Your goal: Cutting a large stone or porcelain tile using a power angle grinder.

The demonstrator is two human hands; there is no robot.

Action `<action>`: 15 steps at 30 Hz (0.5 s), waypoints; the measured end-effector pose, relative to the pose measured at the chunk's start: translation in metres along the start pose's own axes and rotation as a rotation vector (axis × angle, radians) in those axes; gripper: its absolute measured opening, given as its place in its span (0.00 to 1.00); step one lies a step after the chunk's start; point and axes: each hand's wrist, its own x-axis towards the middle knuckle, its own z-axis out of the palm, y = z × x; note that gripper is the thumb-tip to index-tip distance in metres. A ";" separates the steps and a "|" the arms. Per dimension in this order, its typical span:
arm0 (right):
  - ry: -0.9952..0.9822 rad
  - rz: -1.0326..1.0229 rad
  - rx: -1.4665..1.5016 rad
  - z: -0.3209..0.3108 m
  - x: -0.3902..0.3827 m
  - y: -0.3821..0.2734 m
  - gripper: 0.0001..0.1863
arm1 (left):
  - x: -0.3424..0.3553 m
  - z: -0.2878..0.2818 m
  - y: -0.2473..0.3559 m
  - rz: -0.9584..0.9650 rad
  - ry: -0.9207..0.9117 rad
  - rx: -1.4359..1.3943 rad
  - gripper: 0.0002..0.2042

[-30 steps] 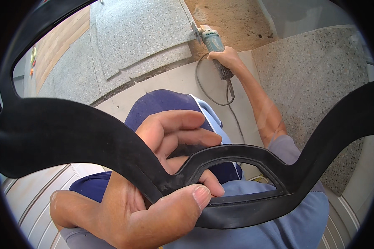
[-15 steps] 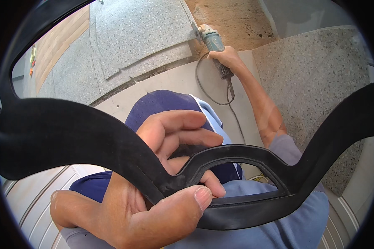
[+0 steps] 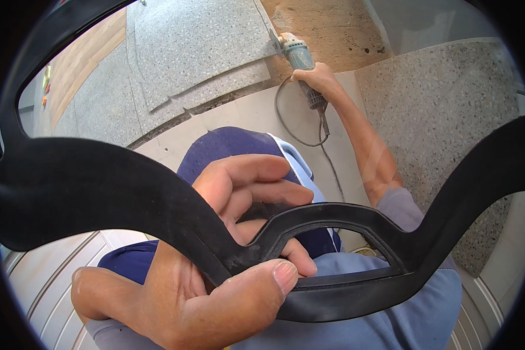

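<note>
We judge grinder [image 3: 299,57] heavy, rigid; hold behind disc [image 3: 275,43]. Right hand [image 3: 316,80]: fingers clamped on grinder; left hand [image 3: 184,286]: curled round black frame [image 3: 87,189].

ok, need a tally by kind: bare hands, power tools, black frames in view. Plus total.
Bare hands: 2 (left hand, right hand)
Power tools: 1 (angle grinder, in the right hand)
Black frames: 1 (black frame, spanning the view, at the left hand)
Total: 4
</note>
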 end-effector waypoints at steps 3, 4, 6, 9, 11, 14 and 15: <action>-0.006 0.012 0.008 0.000 0.001 0.000 0.26 | -0.001 0.001 -0.001 0.004 0.027 -0.009 0.45; -0.002 0.015 0.006 0.000 0.002 0.000 0.26 | -0.001 0.001 -0.002 0.005 0.036 -0.012 0.45; 0.003 0.017 0.004 0.001 0.002 0.000 0.26 | 0.000 0.000 -0.002 0.014 0.018 0.001 0.45; 0.000 0.016 0.016 0.001 0.004 0.001 0.26 | 0.000 -0.001 -0.003 0.013 0.013 0.025 0.45; 0.000 0.036 0.008 0.002 0.007 0.000 0.25 | 0.001 -0.002 -0.005 0.052 -0.051 -0.117 0.45; 0.001 0.041 -0.015 0.002 0.011 0.000 0.25 | 0.001 -0.004 -0.009 0.097 -0.110 -0.241 0.45; 0.008 0.031 -0.010 0.002 0.012 0.001 0.25 | 0.002 -0.005 -0.011 0.099 -0.107 -0.228 0.45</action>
